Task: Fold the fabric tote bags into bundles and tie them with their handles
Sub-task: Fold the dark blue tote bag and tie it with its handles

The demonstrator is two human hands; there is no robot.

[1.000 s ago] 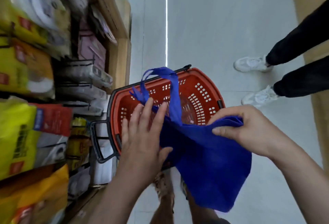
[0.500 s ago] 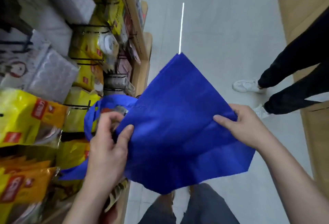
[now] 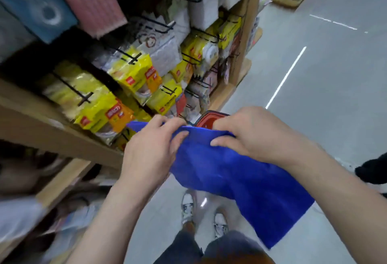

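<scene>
In a shop aisle, beside a shelf [image 3: 62,138] of yellow packets [image 3: 134,71], the left hand [image 3: 150,150] and right hand [image 3: 251,136] pinch the blue tote bag [image 3: 240,180] at its top edge. The bag hangs below the fingers [image 3: 219,143]. It looks mid-fold; the next move likely calls for doubling it narrower.

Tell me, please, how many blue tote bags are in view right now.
1. The blue tote bag hangs from the left hand and the right hand, which grip its top edge. Others may lie hidden in the red basket behind the hands.
</scene>
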